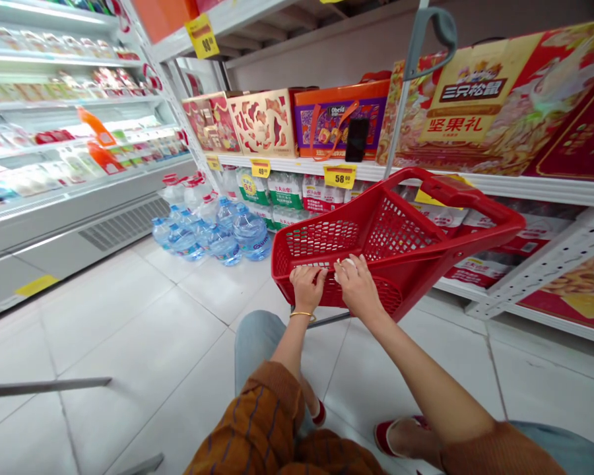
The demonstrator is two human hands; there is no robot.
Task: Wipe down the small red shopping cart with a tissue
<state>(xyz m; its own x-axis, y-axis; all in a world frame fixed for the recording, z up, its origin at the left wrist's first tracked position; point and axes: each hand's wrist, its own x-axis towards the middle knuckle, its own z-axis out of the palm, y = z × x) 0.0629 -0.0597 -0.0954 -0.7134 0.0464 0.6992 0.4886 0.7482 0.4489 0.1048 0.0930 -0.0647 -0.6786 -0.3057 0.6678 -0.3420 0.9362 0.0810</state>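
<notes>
The left hand (307, 287) is just below the middle of the frame. Its fingers are curled over the near edge of the red basket (475, 231) and grip it. A thin gold bracelet (301, 315) sits on that wrist. The right hand (359, 290) is just beside it, also on the near edge. Its fingers lie bent over the rim. A small white thing (345, 264) peeks out by its fingers, and I cannot tell if this hand grips or only rests.

The basket is tipped up toward the right of the frame. A grey handle (435, 30) on a long pole stands up behind it, near the top.

Below the hands are blue jeans, brown striped sleeves and red shoes (391, 435) on the white tile floor (129, 330).

Left of the basket, big water bottles (218, 231) stand on the floor. Above them, a shelf (297, 165) holds bright gift boxes (264, 122), a black phone (356, 138) and yellow price tags (340, 176). A long cold case (54, 132) fills the left side.
</notes>
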